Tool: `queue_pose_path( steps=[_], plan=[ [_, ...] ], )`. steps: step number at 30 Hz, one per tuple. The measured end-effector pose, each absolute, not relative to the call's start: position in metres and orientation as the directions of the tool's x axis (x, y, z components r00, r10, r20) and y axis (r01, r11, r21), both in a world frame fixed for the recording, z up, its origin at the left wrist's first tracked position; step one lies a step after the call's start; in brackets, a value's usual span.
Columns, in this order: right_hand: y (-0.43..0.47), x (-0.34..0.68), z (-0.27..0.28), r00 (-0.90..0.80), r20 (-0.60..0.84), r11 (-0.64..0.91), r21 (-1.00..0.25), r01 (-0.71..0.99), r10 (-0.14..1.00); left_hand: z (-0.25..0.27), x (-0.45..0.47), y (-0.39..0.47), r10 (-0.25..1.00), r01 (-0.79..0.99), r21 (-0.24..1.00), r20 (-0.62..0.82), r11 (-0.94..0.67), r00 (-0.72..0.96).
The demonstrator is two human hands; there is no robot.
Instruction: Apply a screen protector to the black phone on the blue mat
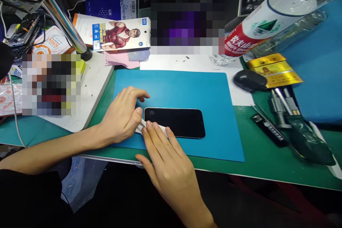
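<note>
A phone with a dark screen (pixel 181 123) lies face up on a blue mat (pixel 213 96). Over its lower left corner is a folded white wipe (pixel 162 128), mostly hidden beneath fingers. My right hand (pixel 171 164) lies with its fingers stretched flat on the wipe, thumb apart from them. Just left of the phone rests my left hand (pixel 120 114), thumb and forefinger apart, with the thumb tip close to the wipe's left end. Whether that thumb touches the wipe, I cannot tell.
A lamp post (pixel 65 25) on a white base (pixel 93 92) stands left. Behind the mat lies a printed package (pixel 121 35). To the right are a plastic bottle (pixel 262 25), a black mouse (pixel 249 80), a yellow packet (pixel 275 71) and several tools (pixel 279 108). The table's front edge is near my wrists.
</note>
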State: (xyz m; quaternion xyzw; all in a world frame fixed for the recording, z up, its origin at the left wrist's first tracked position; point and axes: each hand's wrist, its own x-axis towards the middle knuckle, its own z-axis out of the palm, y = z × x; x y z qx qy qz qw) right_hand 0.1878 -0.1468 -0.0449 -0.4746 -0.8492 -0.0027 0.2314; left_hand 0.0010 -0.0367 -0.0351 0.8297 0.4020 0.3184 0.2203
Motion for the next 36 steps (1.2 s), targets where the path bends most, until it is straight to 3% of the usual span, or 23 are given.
queue_pose_path(
  steps=[8,16,25,36],
  plan=[
    [-0.109,0.173,-0.043,-0.412,0.373,0.499,-0.177,0.848,0.831,-0.036,0.001,-0.036,0.816,0.512,0.641,0.381,-0.572,0.435],
    [-0.153,0.182,-0.048,-0.415,0.391,0.521,-0.221,0.824,0.822,-0.033,0.001,-0.037,0.81,0.533,0.616,0.361,-0.579,0.462],
    [-0.118,0.176,-0.043,-0.353,0.367,0.45,-0.224,0.865,0.861,-0.035,0.0,-0.035,0.813,0.548,0.606,0.359,-0.576,0.458],
    [-0.143,0.189,-0.051,-0.34,0.392,0.449,-0.232,0.863,0.855,-0.034,0.001,-0.036,0.8,0.563,0.574,0.352,-0.595,0.487]
  ],
)
